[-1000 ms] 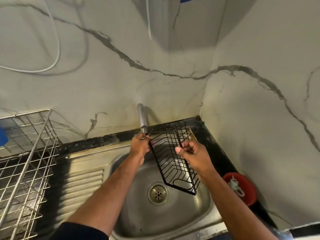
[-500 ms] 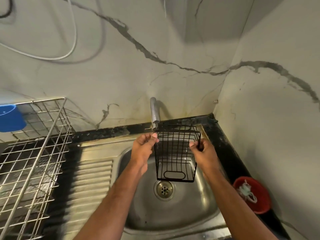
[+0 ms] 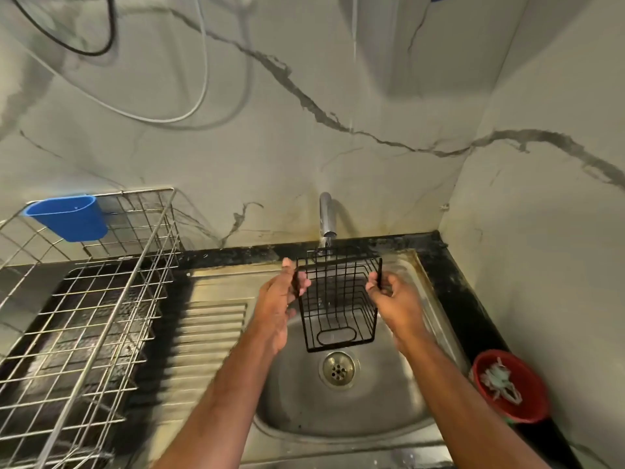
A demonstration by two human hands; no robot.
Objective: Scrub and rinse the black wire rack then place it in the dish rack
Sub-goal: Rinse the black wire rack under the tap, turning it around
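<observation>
The black wire rack (image 3: 338, 302), a small open basket, hangs over the steel sink (image 3: 341, 411) right under the tap (image 3: 327, 221). A thin stream of water runs down through it. My left hand (image 3: 282, 299) grips its left upper edge and my right hand (image 3: 392, 299) grips its right upper edge. The rack's open side faces me and its lower end is above the drain (image 3: 337, 368). The silver dish rack (image 3: 84, 299) stands on the counter to the left.
A blue plastic cup (image 3: 69, 216) hangs on the dish rack's back edge. A ribbed drainboard (image 3: 206, 333) lies between dish rack and sink. A red bowl (image 3: 510, 387) with a scrubber stands at the right, near the side wall. Cables hang on the back wall.
The rack has been turned from a slant to hang straight with its open side toward me, under the tap. Both hands shifted to its upper side edges. The camera tilted, showing more dish rack.
</observation>
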